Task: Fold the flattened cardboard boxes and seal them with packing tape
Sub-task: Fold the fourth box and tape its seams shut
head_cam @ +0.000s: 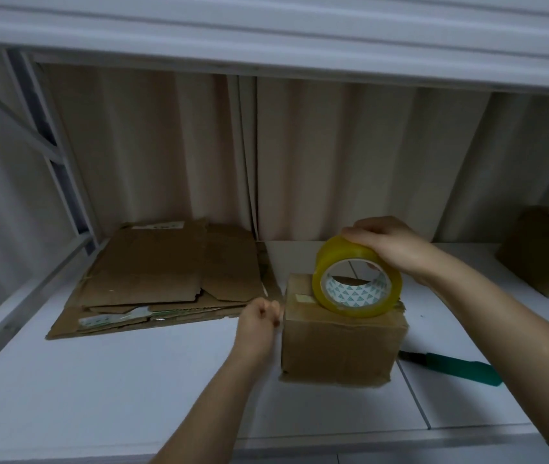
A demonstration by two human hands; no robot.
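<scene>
Gripping the light, slick tape roll [356,279] over its rim, your right hand [390,246] stood it atop the stiff small box [340,346] on the table [132,380], while your left hand [259,319] pinched beside the box's left edge, presumably the tape's end.

Green-handled knife [457,366] on white shelf [132,380], beige curtain [166,145] behind.

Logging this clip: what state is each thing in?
Small brown cardboard box: folded up, upright on the white table.
Yellow packing tape roll: on edge atop the box, gripped by right hand.
Left hand: curled beside the box's left edge.
Flattened cardboard stack: unfolded, lying flat.
Green-handled knife: lying untouched.
</scene>
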